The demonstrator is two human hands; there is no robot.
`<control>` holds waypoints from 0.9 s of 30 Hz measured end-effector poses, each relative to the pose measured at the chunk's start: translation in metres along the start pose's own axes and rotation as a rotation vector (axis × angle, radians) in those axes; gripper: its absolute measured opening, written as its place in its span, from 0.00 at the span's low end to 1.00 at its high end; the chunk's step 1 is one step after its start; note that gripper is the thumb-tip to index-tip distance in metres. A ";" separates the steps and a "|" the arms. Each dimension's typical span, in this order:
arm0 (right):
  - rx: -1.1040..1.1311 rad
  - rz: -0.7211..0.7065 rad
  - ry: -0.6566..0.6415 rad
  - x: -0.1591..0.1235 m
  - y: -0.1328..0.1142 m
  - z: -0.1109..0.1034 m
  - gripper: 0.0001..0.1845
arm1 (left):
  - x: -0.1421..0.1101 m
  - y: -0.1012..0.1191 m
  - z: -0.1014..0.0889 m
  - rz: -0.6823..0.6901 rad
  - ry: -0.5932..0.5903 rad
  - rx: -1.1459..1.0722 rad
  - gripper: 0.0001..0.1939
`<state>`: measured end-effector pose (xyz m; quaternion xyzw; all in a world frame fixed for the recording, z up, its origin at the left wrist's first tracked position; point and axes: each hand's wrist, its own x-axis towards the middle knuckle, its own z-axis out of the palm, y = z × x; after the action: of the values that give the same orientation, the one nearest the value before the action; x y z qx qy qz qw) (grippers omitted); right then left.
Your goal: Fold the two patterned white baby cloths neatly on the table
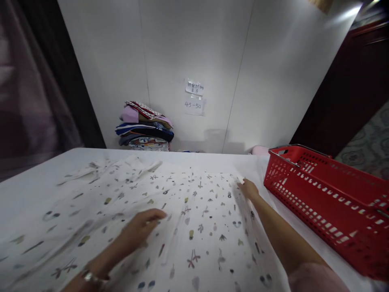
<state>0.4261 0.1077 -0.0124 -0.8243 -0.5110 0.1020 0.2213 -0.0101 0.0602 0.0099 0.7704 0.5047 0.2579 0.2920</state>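
Note:
A white cloth (197, 211) printed with small plant and shell-like motifs lies spread over the table. Its left part is rumpled, with loose folds at the far left; the right part lies flatter. My left hand (141, 229), a watch or bracelet on its wrist, hovers over or rests lightly on the middle of the cloth, thumb and fingers slightly parted with nothing visible between them. Out at the far right corner, my right hand (249, 189) has its fingertips closed at the cloth's edge. The hand's own back partly hides that grip.
A red perforated basket (322, 202) with metal handles stands along the right of the white table (69, 160). Folded fabrics (146, 123) are stacked beyond the far edge, against a pale wall (194, 48). Paper labels (193, 105) hang there. A curtain (33, 81) is at left.

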 end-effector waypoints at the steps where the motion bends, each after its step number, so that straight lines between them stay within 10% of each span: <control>1: -0.009 0.021 -0.009 0.005 -0.005 0.002 0.15 | 0.004 0.010 0.018 0.025 -0.103 -0.100 0.13; 6: 0.051 -0.123 -0.064 -0.024 -0.050 0.013 0.13 | 0.024 0.050 0.068 -0.133 -0.222 -0.542 0.11; 13: 0.271 -0.854 -0.510 -0.120 -0.089 0.022 0.17 | 0.037 0.066 0.091 -0.351 -0.118 -1.214 0.18; 18: -0.013 -0.160 0.000 -0.036 -0.034 -0.001 0.21 | 0.022 0.042 0.095 -0.547 0.053 -1.099 0.20; 27: -0.043 0.274 -0.055 0.032 0.002 0.004 0.12 | 0.018 0.042 0.080 -0.333 0.230 -0.929 0.20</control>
<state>0.4406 0.1365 -0.0154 -0.8878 -0.4017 0.1429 0.1734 0.0783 0.0478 -0.0142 0.4346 0.4817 0.4883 0.5836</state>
